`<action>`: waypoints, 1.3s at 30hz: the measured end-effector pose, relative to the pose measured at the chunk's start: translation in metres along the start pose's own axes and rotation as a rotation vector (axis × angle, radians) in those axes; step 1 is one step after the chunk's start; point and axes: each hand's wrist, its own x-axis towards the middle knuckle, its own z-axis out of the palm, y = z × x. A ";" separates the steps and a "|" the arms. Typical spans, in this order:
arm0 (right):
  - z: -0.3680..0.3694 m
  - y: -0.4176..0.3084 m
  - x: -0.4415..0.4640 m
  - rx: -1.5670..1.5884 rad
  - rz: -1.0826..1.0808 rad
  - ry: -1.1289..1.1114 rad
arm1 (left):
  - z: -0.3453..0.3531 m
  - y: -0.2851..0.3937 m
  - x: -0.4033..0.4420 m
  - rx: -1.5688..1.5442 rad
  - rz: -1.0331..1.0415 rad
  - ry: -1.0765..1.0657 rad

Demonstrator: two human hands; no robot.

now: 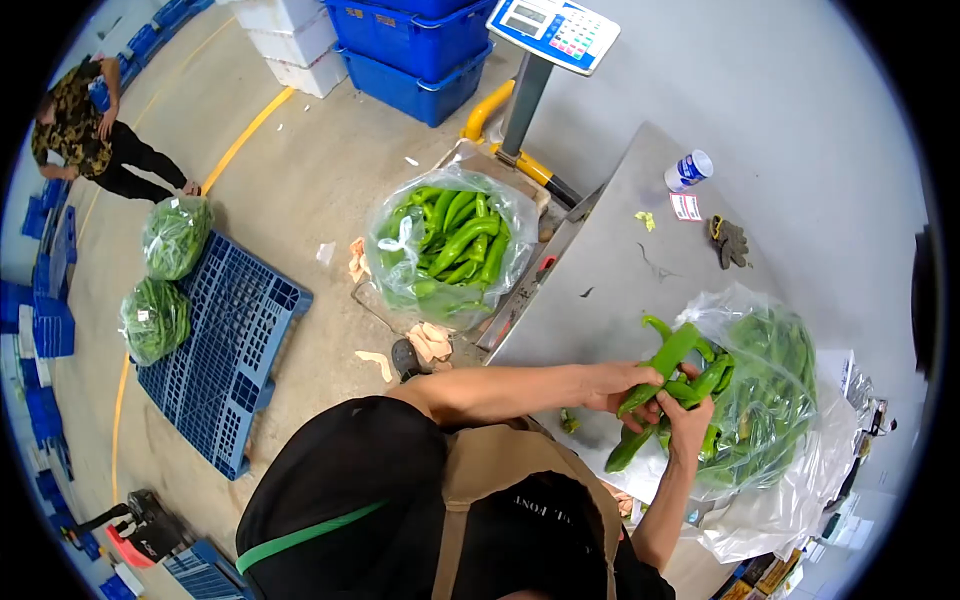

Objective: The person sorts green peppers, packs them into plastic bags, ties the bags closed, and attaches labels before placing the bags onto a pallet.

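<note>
Over the metal table (570, 300), my left hand (618, 385) is closed around long green peppers (672, 358), one of them pointing up and away. Close beside it, my right hand (688, 418) has its fingers wrapped on another green pepper (705, 383). The hands nearly touch, and some fingers are hidden behind the peppers. Another long pepper (628, 448) hangs or lies just below the hands; I cannot tell which. Against my right hand's far side stands a large clear plastic bag (770, 390) full of green peppers, with its mouth toward my hands.
An open bag of green peppers (460, 235) stands on the floor-level platform under a weighing scale display (556, 30). A cup (688, 171), label (685, 207) and dark glove (728, 242) lie on the table. Left are a blue pallet (230, 330), bagged greens (178, 237) and a standing person (90, 130).
</note>
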 end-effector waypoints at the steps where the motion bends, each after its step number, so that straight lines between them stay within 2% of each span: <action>1: 0.008 -0.010 -0.003 0.033 -0.002 0.009 | -0.001 0.002 -0.003 0.020 0.047 -0.052; 4: 0.021 -0.038 -0.004 0.049 0.013 -0.030 | 0.002 0.013 -0.014 0.031 0.079 -0.098; 6: 0.022 -0.036 0.004 -0.027 -0.091 0.002 | 0.004 0.022 -0.022 0.018 0.127 -0.116; 11: 0.055 -0.066 0.018 -0.024 -0.178 -0.053 | 0.017 0.048 -0.059 -0.062 0.267 -0.092; 13: 0.074 -0.079 0.023 0.005 -0.224 -0.089 | 0.022 0.055 -0.078 -0.063 0.341 -0.020; 16: 0.105 -0.106 0.043 -0.009 -0.162 -0.282 | 0.020 0.065 -0.107 -0.160 0.475 0.112; 17: 0.116 -0.107 0.058 -0.054 -0.203 -0.363 | 0.018 0.068 -0.114 -0.210 0.527 0.171; 22: 0.211 -0.091 0.140 0.114 0.183 -0.875 | -0.023 0.093 -0.140 -0.480 0.776 0.526; 25: 0.293 -0.020 0.196 0.117 0.567 -1.064 | -0.098 0.111 -0.150 -0.559 0.788 0.742; 26: 0.323 0.017 0.213 0.120 0.679 -1.106 | -0.127 0.116 -0.156 -0.592 0.771 0.849; 28: 0.378 0.072 0.222 0.193 0.822 -0.995 | -0.185 0.125 -0.174 -0.628 0.570 1.068; 29: 0.395 0.089 0.222 0.238 0.899 -0.939 | -0.221 0.120 -0.191 -0.510 0.470 1.047; 30: 0.408 0.110 0.222 0.289 0.979 -0.879 | -0.255 0.108 -0.199 -0.296 0.409 1.183; 31: 0.422 0.152 0.230 0.397 0.947 -0.856 | -0.288 0.096 -0.207 -0.085 0.319 1.321; 32: 0.432 0.174 0.231 0.325 0.866 -0.636 | -0.307 0.084 -0.209 0.241 0.257 1.592; 33: 0.429 0.166 0.222 0.358 0.829 -0.540 | -0.300 0.077 -0.223 0.673 0.147 1.663; 36: 0.420 0.165 0.217 0.390 0.722 -0.388 | -0.324 0.056 -0.238 0.986 0.059 1.612; 37: 0.418 0.168 0.218 0.392 0.686 -0.356 | -0.332 0.052 -0.245 1.052 -0.215 1.559; 39: 0.415 0.170 0.220 0.387 0.652 -0.251 | -0.332 0.030 -0.252 1.326 -0.511 1.333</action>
